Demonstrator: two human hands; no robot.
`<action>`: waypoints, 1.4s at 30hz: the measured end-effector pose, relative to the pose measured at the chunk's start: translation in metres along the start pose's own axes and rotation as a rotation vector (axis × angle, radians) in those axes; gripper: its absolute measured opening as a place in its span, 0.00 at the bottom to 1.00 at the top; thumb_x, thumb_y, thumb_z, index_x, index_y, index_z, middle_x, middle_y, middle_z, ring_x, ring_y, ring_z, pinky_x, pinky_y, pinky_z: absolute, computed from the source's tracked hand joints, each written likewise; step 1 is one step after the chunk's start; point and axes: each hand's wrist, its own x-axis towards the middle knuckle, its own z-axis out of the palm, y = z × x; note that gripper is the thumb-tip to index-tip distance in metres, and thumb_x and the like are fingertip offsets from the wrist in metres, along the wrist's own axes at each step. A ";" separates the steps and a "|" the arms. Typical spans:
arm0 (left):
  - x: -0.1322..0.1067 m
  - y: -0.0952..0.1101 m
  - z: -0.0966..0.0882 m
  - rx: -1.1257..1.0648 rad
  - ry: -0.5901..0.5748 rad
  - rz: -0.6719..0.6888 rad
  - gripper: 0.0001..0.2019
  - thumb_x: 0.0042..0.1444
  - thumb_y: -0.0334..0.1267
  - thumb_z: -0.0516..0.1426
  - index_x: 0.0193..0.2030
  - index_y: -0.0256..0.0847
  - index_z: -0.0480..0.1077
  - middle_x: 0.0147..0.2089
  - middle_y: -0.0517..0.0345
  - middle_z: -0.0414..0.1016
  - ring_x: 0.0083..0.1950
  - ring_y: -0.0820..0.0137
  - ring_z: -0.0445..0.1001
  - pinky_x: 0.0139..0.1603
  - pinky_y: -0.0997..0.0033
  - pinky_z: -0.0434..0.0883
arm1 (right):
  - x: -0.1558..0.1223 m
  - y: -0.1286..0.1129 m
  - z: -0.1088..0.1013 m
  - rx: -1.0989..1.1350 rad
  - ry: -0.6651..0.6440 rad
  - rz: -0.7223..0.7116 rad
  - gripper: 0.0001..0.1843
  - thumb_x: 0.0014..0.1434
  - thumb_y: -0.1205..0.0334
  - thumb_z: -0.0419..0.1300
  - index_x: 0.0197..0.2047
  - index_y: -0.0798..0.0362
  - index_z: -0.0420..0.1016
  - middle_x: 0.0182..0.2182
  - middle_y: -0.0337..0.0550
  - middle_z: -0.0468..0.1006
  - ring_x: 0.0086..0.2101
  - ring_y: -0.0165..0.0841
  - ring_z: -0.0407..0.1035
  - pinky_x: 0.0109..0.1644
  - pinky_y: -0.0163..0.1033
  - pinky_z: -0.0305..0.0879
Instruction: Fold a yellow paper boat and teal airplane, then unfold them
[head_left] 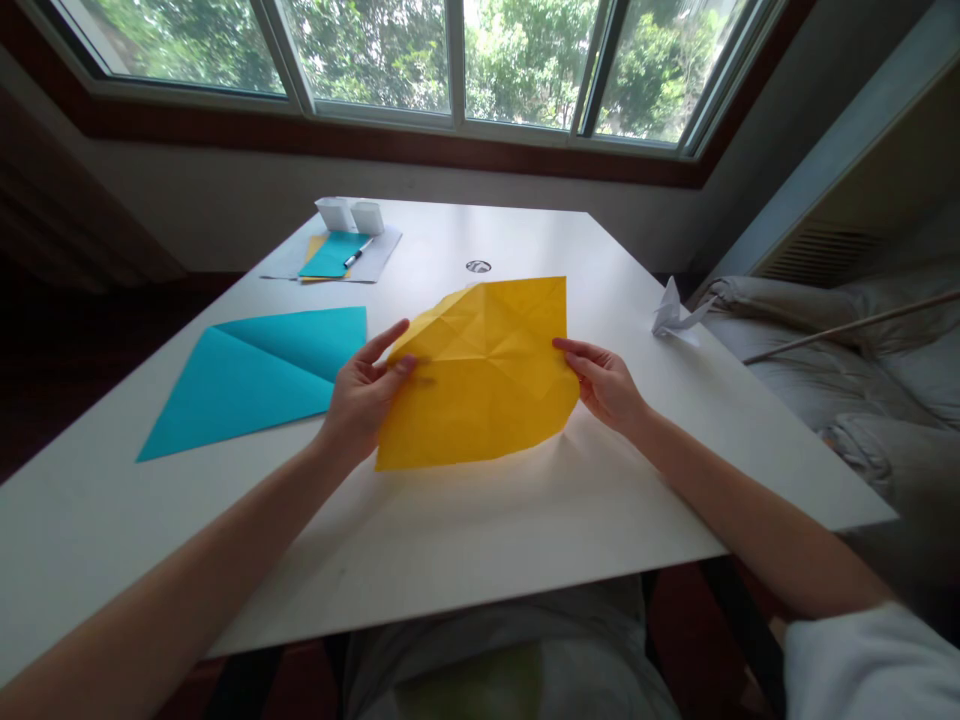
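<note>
A yellow sheet of paper (480, 375), marked with several crossing creases, is held up just over the table in front of me. My left hand (367, 390) pinches its left edge between thumb and fingers. On the opposite edge, my right hand (600, 378) grips the sheet the same way. The paper bows a little, and its lower right part curves. Behind my left hand a blue sheet of paper (255, 375) with a fold line lies on the table, partly covered by that hand.
The white table (465, 570) carries a white folded paper figure (675, 315) near its right edge. At the far left sit stacked papers, a pen (358, 252) and small white boxes (351, 215). A round dark-patterned mark (478, 266) shows beyond the yellow sheet. Padded grey bedding (847, 340) lies right of the table.
</note>
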 end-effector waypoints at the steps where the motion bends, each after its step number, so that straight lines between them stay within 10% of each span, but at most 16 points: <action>1: 0.000 0.000 0.000 -0.008 -0.001 0.006 0.32 0.43 0.36 0.65 0.57 0.54 0.63 0.36 0.62 0.78 0.34 0.69 0.77 0.36 0.69 0.76 | 0.000 0.000 0.000 0.010 0.000 0.019 0.13 0.43 0.60 0.68 0.35 0.49 0.78 0.35 0.39 0.78 0.35 0.29 0.71 0.43 0.36 0.68; 7: 0.003 -0.003 -0.003 0.000 -0.003 0.006 0.11 0.41 0.35 0.66 0.35 0.40 0.76 0.38 0.57 0.78 0.38 0.71 0.75 0.38 0.80 0.73 | -0.001 0.000 -0.004 -0.017 -0.140 0.041 0.14 0.43 0.58 0.68 0.36 0.49 0.78 0.40 0.41 0.78 0.41 0.31 0.71 0.48 0.38 0.67; 12: 0.003 -0.005 -0.003 0.030 -0.167 -0.094 0.18 0.37 0.34 0.68 0.39 0.38 0.76 0.44 0.51 0.77 0.45 0.67 0.74 0.44 0.76 0.72 | -0.005 -0.002 -0.001 -0.053 -0.173 0.094 0.15 0.39 0.59 0.70 0.34 0.49 0.79 0.38 0.40 0.78 0.38 0.31 0.72 0.46 0.39 0.69; 42: 0.001 -0.007 0.003 -0.011 -0.025 -0.062 0.11 0.36 0.33 0.68 0.30 0.39 0.77 0.33 0.57 0.78 0.34 0.72 0.75 0.36 0.78 0.73 | -0.006 0.005 0.002 -0.178 -0.109 -0.078 0.11 0.44 0.53 0.67 0.32 0.47 0.80 0.33 0.40 0.79 0.35 0.32 0.71 0.42 0.39 0.68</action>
